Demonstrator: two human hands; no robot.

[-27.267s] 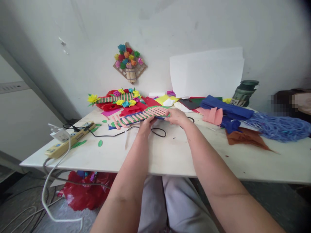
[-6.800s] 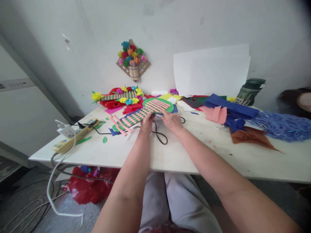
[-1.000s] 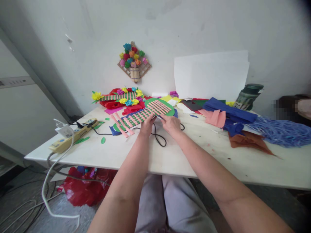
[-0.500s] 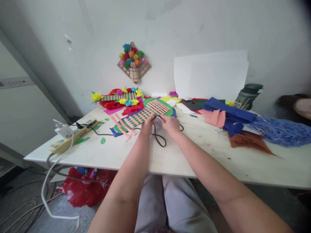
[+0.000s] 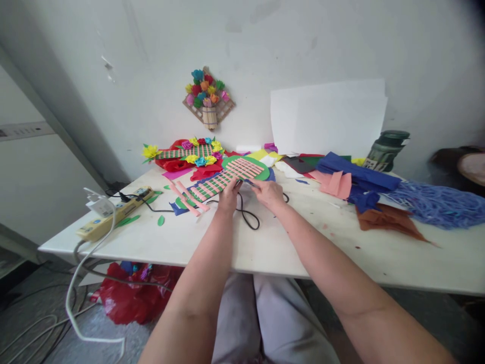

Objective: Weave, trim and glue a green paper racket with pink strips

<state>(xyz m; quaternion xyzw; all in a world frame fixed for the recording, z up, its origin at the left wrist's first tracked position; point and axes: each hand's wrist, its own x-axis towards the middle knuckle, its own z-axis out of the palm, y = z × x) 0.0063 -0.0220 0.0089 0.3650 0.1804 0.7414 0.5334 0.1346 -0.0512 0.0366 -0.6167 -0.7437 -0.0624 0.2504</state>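
Both our hands reach over the black cord (image 5: 248, 218) on the white table (image 5: 265, 245), left hand (image 5: 228, 195) and right hand (image 5: 270, 194) each pinching the near edge of the green-and-pink woven mat (image 5: 224, 178), which lies mid-table just before a flower-trimmed mat (image 5: 188, 152) by the wall.

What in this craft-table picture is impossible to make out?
From the head view:
- Fingertips of the left hand and right hand: too small and tucked against the woven paper mat, so their grip is unclear.
- Label on the dark green bottle: too small to read.
- Red bag: partly hidden by the table.
- Another person: cut off by the right edge.
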